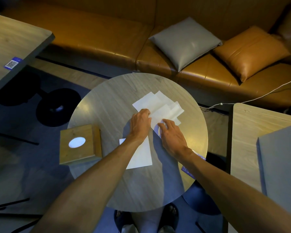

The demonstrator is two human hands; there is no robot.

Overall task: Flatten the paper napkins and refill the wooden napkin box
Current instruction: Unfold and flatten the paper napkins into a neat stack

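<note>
1. Napkins (160, 106) lie fanned at worktop (107, 101) centre, long axes roughly 11-to-5.
2. Left grip (140, 122) is curled onto the pile's 9 o'clock edge.
3. Right grip (171, 133) has fingers apart, resting on the 5 o'clock corner.
4. Flat napkin (141, 157) lies at 6 o'clock.
5. Box (80, 143) is at 9 o'clock, nearer left grip; white shows in its hole.
</note>
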